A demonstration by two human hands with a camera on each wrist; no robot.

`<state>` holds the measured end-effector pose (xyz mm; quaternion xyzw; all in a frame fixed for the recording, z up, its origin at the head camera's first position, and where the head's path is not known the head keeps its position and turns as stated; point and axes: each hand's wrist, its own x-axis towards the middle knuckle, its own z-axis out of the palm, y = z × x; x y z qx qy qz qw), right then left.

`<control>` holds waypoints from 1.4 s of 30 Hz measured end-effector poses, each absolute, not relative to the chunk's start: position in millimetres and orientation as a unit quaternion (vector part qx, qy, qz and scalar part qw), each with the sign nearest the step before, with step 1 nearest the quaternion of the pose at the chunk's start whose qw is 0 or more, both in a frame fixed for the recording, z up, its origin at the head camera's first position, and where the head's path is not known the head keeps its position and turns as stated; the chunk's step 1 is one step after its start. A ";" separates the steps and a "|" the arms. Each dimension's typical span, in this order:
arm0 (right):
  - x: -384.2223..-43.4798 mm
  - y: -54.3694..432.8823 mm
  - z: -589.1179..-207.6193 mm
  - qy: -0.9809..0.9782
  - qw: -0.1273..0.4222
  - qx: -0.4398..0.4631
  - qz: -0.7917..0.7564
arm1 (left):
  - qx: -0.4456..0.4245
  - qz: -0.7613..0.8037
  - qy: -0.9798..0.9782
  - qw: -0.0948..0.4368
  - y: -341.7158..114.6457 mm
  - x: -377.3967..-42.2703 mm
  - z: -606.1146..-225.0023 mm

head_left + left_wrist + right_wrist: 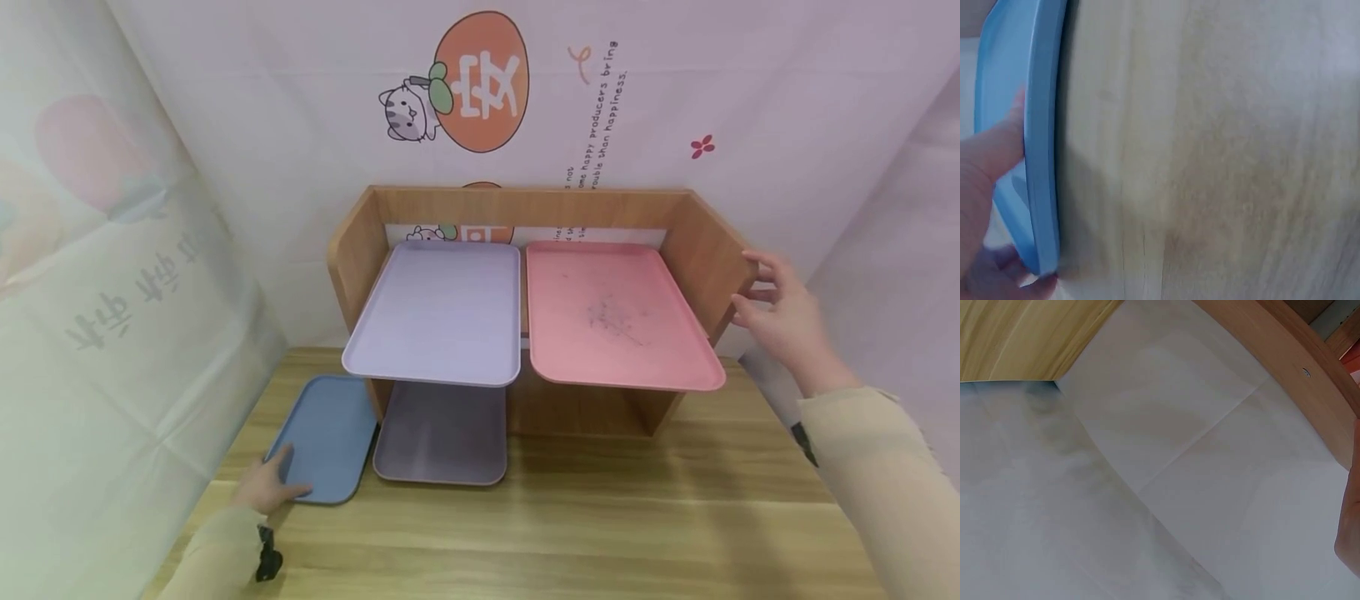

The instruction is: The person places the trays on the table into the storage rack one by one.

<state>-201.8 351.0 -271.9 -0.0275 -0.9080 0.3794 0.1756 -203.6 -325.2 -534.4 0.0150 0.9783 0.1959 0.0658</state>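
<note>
At the lower left, my left hand (266,483) grips a blue tray (330,442) by its near edge, which lies on the table beside the shelf. The left wrist view shows the thumb against the tray's inner face and fingertips at its lower corner. On the right, my right hand (787,321) holds the side panel of a wooden shelf (716,258), fingers and thumb at its edge. Only a sliver of that hand shows in the right wrist view. A lavender tray (442,308) and a pink tray (618,312) lie side by side on the upper level, overhanging the front.
A grey tray (442,442) lies in the lower left compartment and sticks out onto the wooden table (570,533). Printed white cloth (292,100) hangs behind and on both sides. Dark marks spot the pink tray.
</note>
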 end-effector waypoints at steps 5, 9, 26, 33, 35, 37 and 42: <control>-202.2 350.0 -272.3 -0.908 0.176 -0.027 0.379 | -0.002 0.180 0.981 0.070 -322.7 -202.2 -533.8; -202.3 349.1 -272.3 -0.906 0.184 -0.029 0.379 | 0.011 0.193 0.980 0.048 -326.9 -202.5 -536.0; -201.6 349.9 -275.4 -0.905 0.184 -0.030 0.381 | 0.042 0.295 0.952 0.073 -336.4 -186.0 -516.6; -200.7 350.5 -275.2 -0.907 0.179 -0.031 0.380 | 0.022 0.333 0.939 0.077 -345.8 -175.8 -507.7; -200.7 350.5 -275.3 -0.907 0.178 -0.031 0.380 | 0.018 0.341 0.937 0.072 -348.6 -172.7 -504.2; -200.7 350.2 -275.2 -0.908 0.178 -0.031 0.379 | 0.009 0.360 0.930 0.080 -351.1 -169.8 -499.9; -200.9 349.1 -274.2 -0.909 0.178 -0.032 0.376 | -0.018 0.406 0.907 0.110 -358.2 -162.5 -493.8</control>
